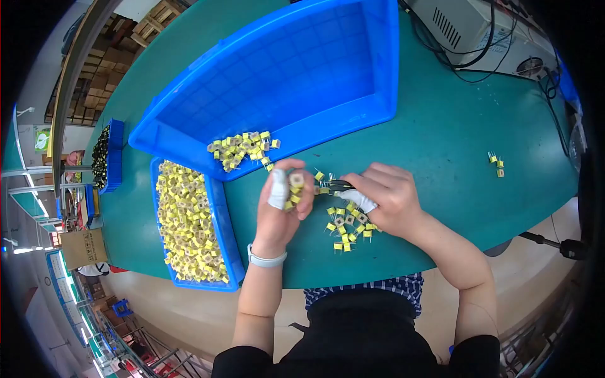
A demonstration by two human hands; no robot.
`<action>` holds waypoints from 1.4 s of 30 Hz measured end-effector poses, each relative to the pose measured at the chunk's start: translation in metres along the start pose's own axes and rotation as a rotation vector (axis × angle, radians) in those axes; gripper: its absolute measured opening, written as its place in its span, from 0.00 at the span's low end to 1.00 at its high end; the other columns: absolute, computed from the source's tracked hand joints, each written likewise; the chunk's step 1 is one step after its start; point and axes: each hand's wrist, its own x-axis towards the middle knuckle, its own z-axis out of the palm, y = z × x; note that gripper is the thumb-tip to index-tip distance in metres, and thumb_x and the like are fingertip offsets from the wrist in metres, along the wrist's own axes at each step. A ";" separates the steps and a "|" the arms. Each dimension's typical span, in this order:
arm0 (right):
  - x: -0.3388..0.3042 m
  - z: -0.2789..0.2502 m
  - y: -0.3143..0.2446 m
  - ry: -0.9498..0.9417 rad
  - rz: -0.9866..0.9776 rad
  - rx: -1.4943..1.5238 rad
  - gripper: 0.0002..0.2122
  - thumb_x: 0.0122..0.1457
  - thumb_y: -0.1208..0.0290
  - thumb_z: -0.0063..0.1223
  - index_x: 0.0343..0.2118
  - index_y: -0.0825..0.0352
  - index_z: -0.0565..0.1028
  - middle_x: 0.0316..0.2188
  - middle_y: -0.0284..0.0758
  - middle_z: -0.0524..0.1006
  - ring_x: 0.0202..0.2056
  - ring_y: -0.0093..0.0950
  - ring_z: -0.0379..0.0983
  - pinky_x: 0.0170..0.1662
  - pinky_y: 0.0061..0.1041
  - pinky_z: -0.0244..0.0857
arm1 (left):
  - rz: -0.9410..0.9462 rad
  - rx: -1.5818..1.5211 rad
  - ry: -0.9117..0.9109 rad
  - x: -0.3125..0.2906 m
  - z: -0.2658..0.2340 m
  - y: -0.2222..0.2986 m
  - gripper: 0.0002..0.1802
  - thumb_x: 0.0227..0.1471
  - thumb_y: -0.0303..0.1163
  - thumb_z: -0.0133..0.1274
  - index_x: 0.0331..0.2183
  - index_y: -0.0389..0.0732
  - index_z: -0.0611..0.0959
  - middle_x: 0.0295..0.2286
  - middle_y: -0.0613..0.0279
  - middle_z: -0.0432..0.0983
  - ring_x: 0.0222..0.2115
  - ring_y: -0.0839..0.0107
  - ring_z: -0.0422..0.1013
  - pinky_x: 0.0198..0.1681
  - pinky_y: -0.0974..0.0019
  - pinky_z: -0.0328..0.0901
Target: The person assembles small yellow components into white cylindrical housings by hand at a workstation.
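Note:
My left hand (282,201), with white tape on its thumb, is curled around several small yellow-wrapped coil transformers (295,191). In my right hand (392,196), also taped on the thumb, is a slim black tool that looks like tweezers (341,185). Its tips point left, toward a transformer with thin metal pins between my two hands; whether they grip it I cannot tell. Just below my right hand lies a loose pile of the same yellow transformers (348,228) on the green table.
A large blue bin (372,110) stands beyond my hands, with some transformers near its left end. Left of me is a blue tray (234,252) full of them. A few transformers (500,165) lie at the right. A light-grey machine (460,31) with black cables sits at the back right.

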 end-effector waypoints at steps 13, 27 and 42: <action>0.000 0.002 0.001 0.011 0.025 0.003 0.12 0.44 0.77 0.63 0.35 0.70 0.81 0.19 0.34 0.74 0.22 0.32 0.71 0.23 0.31 0.62 | 0.039 1.186 0.057 -0.002 0.005 0.022 0.12 0.49 0.35 0.68 0.35 0.42 0.85 0.28 0.60 0.79 0.26 0.67 0.73 0.30 0.64 0.66; 0.000 0.003 0.000 0.020 0.027 0.000 0.13 0.44 0.77 0.63 0.36 0.70 0.81 0.20 0.34 0.73 0.22 0.32 0.70 0.23 0.31 0.61 | 0.030 1.630 0.060 -0.004 0.012 0.005 0.13 0.50 0.30 0.63 0.41 0.44 0.83 0.30 0.58 0.77 0.30 0.56 0.77 0.31 0.56 0.70; 0.001 0.001 -0.004 -0.002 0.038 0.013 0.13 0.45 0.76 0.64 0.37 0.69 0.81 0.20 0.34 0.74 0.23 0.32 0.71 0.25 0.31 0.63 | -0.269 0.484 0.033 -0.007 0.006 0.020 0.15 0.60 0.30 0.59 0.47 0.39 0.76 0.35 0.67 0.79 0.37 0.79 0.73 0.39 0.72 0.67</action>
